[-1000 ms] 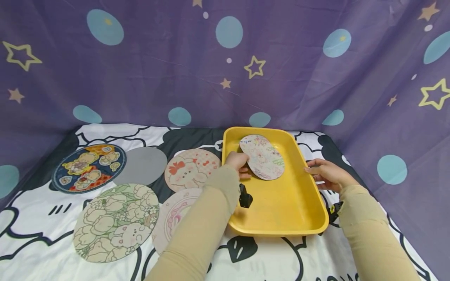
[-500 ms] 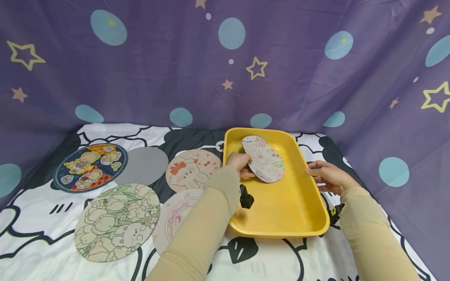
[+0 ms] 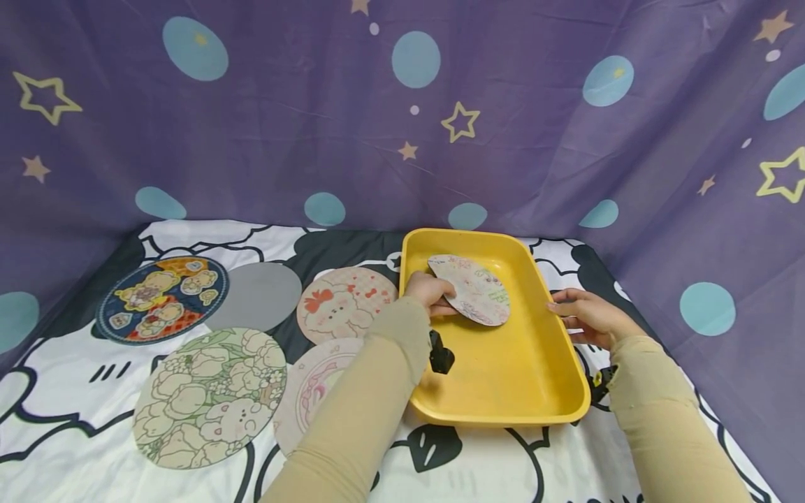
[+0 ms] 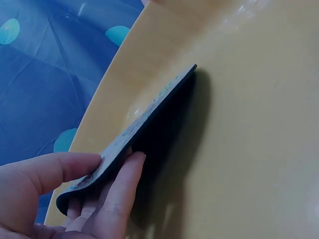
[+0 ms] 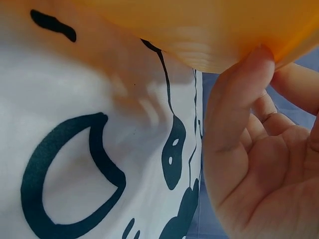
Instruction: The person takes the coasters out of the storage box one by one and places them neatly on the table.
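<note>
My left hand [image 3: 430, 293] pinches the near-left edge of a thin mat [image 3: 476, 288] with a pale, scribble-like print, inside the yellow tray [image 3: 503, 381]. In the left wrist view, the thumb lies on the mat's printed face [image 4: 149, 110] and the fingers are under its dark backing. The mat is tilted and bends where it is held. My right hand [image 3: 591, 316] holds the tray's right rim, thumb and forefinger at the edge, seen from below in the right wrist view.
Left of the tray lie a pink rabbit mat [image 3: 342, 304], a plain grey mat [image 3: 256, 297], a dark blue mat with bears [image 3: 162, 300], a green floral mat [image 3: 210, 398] and a pink mat [image 3: 302, 391] partly behind the left sleeve. A purple curtain [image 3: 352, 126] hangs behind.
The pale mat has tipped in the left hand, so its printed face looks narrower and its far edge sits lower. The right hand keeps its place on the tray.
</note>
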{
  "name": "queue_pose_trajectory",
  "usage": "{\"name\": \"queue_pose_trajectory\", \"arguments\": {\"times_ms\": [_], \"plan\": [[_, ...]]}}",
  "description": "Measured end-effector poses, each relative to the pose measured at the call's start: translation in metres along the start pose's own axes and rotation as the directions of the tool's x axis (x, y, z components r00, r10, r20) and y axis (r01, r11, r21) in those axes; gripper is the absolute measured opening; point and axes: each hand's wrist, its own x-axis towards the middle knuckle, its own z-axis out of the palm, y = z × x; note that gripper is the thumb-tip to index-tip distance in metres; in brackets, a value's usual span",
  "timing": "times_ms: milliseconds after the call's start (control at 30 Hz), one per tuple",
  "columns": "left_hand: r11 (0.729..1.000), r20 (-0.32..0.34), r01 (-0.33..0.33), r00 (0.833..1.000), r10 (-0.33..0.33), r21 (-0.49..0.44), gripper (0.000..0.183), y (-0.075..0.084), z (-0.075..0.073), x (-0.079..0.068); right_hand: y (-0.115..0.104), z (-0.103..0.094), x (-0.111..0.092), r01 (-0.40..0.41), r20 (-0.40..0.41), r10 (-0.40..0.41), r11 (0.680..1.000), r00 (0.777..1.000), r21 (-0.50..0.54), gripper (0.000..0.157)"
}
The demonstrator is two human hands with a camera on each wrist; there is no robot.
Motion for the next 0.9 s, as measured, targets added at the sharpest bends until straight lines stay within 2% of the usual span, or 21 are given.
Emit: {"name": "queue_pose_trajectory", "arguments": {"times_ms": [333, 433, 567, 633, 900], "plan": [[0.997, 0.062, 0.043, 0.997, -0.039, -0.071, 0.045, 0.007, 0.000, -0.013, 0.001, 0.000, -0.001, -0.002, 0.003, 0.002, 1.000, 1.000, 0.016, 0.036], [0.999, 0.062, 0.027, 0.998, -0.025, -0.039, 0.047, 0.007, 0.000, -0.013, 0.001, 0.000, -0.001, -0.004, -0.001, 0.004, 1.000, 1.000, 0.018, 0.036], [1.000, 0.059, -0.003, 0.998, 0.002, 0.012, 0.051, 0.004, -0.001, -0.008, 0.000, 0.000, 0.000, -0.005, 0.001, 0.005, 1.000, 1.000, 0.013, 0.036], [1.000, 0.067, -0.012, 0.998, 0.012, 0.007, 0.053, 0.002, -0.002, -0.004, 0.000, 0.000, 0.000, -0.005, 0.007, 0.005, 1.000, 1.000, 0.013, 0.036], [0.993, 0.138, -0.010, 0.990, 0.026, -0.118, 0.061, -0.003, -0.001, 0.010, -0.001, 0.000, -0.001, -0.014, -0.003, 0.014, 1.000, 1.000, 0.011, 0.033]]}}
